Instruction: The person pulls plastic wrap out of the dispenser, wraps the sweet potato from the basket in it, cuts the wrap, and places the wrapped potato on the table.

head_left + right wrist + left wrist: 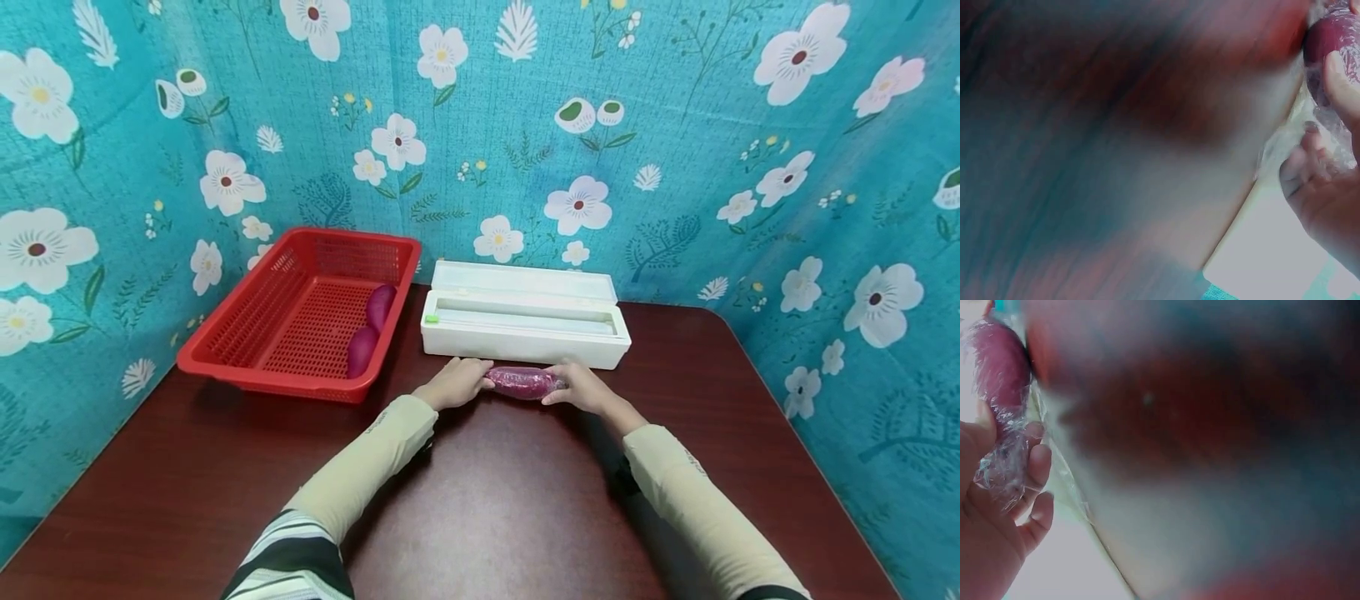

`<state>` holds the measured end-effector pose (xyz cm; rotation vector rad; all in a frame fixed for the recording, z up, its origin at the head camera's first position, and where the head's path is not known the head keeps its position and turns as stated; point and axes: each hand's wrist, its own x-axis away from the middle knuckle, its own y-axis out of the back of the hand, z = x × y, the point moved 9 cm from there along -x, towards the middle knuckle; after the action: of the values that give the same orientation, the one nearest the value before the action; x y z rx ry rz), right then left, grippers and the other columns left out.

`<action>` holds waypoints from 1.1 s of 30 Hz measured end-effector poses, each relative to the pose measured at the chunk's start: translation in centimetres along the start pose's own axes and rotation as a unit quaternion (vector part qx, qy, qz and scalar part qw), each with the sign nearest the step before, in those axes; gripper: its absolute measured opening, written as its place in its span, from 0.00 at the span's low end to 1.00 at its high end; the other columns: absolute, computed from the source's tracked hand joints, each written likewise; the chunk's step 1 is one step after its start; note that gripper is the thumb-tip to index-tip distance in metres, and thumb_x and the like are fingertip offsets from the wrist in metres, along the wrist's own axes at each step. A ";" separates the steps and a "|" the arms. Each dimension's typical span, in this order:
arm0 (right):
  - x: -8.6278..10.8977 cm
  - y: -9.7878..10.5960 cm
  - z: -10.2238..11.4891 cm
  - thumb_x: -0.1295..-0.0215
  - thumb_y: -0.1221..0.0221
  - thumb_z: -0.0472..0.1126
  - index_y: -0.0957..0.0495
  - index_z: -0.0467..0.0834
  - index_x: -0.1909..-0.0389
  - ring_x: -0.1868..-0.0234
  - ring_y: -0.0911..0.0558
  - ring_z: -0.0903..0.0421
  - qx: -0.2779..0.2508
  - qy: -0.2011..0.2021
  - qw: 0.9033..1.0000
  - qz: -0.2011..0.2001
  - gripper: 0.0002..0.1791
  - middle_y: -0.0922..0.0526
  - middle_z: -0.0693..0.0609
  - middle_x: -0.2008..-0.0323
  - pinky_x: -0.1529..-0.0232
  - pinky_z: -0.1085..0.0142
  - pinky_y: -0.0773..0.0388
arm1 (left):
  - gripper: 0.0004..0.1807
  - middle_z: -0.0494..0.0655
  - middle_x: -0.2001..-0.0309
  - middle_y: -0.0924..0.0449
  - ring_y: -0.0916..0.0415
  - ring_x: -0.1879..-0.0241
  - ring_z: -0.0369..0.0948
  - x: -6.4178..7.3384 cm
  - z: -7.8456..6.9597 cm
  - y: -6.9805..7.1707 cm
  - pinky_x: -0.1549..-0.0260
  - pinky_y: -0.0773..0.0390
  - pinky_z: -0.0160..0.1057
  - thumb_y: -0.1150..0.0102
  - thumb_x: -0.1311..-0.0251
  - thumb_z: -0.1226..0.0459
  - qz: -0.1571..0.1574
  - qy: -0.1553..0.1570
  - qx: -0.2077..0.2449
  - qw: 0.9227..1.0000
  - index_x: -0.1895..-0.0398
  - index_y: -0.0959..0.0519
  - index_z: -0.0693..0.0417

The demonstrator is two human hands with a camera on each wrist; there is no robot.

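A purple sweet potato [521, 382], wrapped in shiny clear cling film, lies crosswise between both hands in front of a white box. My left hand [457, 382] grips its left end. In the left wrist view, the thumb of that hand [991, 506] presses the crinkled film while the fingers curl behind it. At the other end, my right hand [581, 387] holds the film and sweet potato. The right wrist view shows this hand's thumb [1340, 84] lying along the wrapped sweet potato [1329, 40], with the fingers bent around the loose film.
Just behind the hands stands the long white cling film box [525, 342], its lid [525, 282] raised and a green piece [431, 319] at its left. A red basket [225, 367] at the left holds two purple sweet potatoes [363, 350]. Floral cloth hangs behind the dark table [510, 517].
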<state>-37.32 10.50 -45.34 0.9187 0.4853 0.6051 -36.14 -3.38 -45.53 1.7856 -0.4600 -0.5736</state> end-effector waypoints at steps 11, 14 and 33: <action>0.2 0.7 -0.2 0.48 0.37 0.37 0.32 0.33 0.45 0.60 0.25 0.51 -0.087 -0.003 0.996 -0.025 0.29 0.24 0.40 0.55 0.57 0.56 0.30 | 0.15 0.47 0.66 0.24 0.26 0.62 0.42 -0.2 0.3 0.5 0.61 0.29 0.40 0.49 0.40 0.55 0.004 0.018 0.061 0.998 0.59 0.25 0.58; 0.2 0.4 -0.2 0.51 0.34 0.39 0.32 0.34 0.45 0.59 0.24 0.52 -0.080 -0.009 0.997 -0.002 0.31 0.23 0.42 0.55 0.56 0.57 0.30 | 0.21 0.46 0.64 0.25 0.29 0.61 0.40 -0.3 0.1 0.5 0.60 0.30 0.37 0.39 0.49 0.52 0.026 0.005 0.053 0.998 0.57 0.23 0.57; 0.6 -0.9 0.6 0.52 0.36 0.36 0.35 0.30 0.43 0.53 0.26 0.52 -0.055 0.037 0.996 0.063 0.34 0.27 0.38 0.48 0.52 0.56 0.30 | 0.11 0.38 0.83 0.36 0.38 0.79 0.34 -0.3 -0.6 -1.0 0.73 0.31 0.34 0.44 0.44 0.62 0.098 -0.030 0.036 0.994 0.81 0.30 0.52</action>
<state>-36.24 10.13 -45.86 0.8289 0.4576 0.7746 -35.96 -2.46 -46.27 1.7710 -0.6968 -0.4790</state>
